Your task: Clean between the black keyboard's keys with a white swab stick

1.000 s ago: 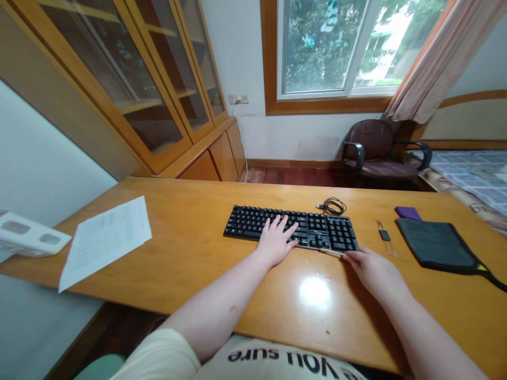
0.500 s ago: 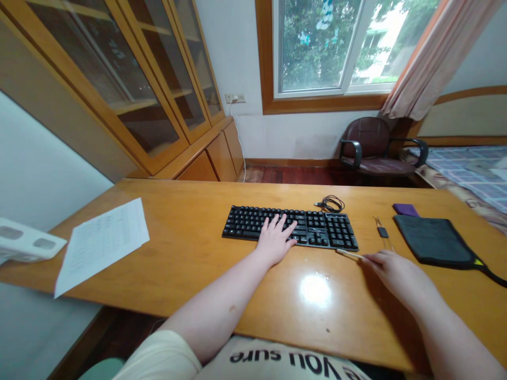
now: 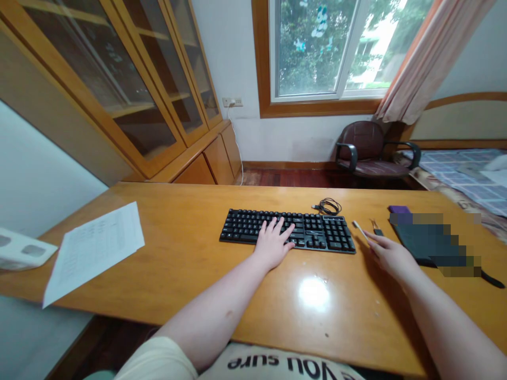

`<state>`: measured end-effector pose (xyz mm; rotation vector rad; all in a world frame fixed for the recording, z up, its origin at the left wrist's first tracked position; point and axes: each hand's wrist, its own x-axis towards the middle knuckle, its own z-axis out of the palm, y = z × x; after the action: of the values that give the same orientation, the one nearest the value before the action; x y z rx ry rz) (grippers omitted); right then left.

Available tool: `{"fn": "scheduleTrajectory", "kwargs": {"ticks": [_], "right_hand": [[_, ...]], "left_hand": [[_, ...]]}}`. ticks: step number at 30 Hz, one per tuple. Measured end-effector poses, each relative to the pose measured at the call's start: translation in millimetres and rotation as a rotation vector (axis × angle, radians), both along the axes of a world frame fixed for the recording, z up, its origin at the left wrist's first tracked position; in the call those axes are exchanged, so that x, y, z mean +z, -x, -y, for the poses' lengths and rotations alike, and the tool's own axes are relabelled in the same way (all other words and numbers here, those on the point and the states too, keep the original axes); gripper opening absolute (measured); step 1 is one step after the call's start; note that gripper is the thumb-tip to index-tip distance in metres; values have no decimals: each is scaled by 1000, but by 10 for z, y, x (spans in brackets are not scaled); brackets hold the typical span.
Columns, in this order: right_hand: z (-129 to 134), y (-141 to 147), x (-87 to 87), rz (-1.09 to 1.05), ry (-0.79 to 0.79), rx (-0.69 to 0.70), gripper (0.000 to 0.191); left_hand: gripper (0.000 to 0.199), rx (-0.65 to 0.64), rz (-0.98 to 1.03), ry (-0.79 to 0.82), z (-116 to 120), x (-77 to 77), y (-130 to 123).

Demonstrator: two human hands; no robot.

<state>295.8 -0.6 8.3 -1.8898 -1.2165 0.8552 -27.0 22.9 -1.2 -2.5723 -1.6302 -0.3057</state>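
A black keyboard (image 3: 287, 230) lies on the wooden desk, with its number pad toward my right. My left hand (image 3: 272, 243) rests flat over its middle keys, fingers spread. My right hand (image 3: 390, 253) is closed on a thin white toothbrush (image 3: 360, 231), whose small head points up and left, just off the keyboard's right edge. Part of the handle is hidden in my fingers. Close behind that hand lies a small keycap puller (image 3: 377, 230) with a dark body and thin wire prongs, partly covered.
A coiled black cable (image 3: 329, 206) lies behind the keyboard. To the right are a purple item (image 3: 400, 209) and a dark flat cloth-like piece (image 3: 415, 237), partly pixelated. Printed paper (image 3: 97, 245) and a white object (image 3: 24, 249) lie at left. Beyond the desk stands a chair (image 3: 362, 142).
My right hand has moved the toothbrush up and away from the keyboard's front right corner, turning its head upward. My left hand stays on the keys. The view has shifted slightly.
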Motion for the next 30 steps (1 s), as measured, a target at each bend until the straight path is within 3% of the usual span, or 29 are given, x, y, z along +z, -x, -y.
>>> {"fn": "scheduleTrajectory", "kwargs": {"ticks": [4,7,12,18,23,30], "right_hand": [[-153,165,-94,-137,96,-26,62],[-130,204,-91,-261,129,-34,62],[95,216,29,-413,164,-27,62],[385,160,171,-412,311,-48,61],[341,162,159,-471,165,-150,65],[3,261,46,-643,73,-40,71]], "left_hand": [[55,7,-6,3,6,7,-4],[55,12,-10,1,12,12,-5],[55,7,-2,-1,14,21,-6],[55,11,6,13,12,30,-14],[55,18,1,1,11,17,-19],[55,15,-2,-11,9,3,-10]]}}
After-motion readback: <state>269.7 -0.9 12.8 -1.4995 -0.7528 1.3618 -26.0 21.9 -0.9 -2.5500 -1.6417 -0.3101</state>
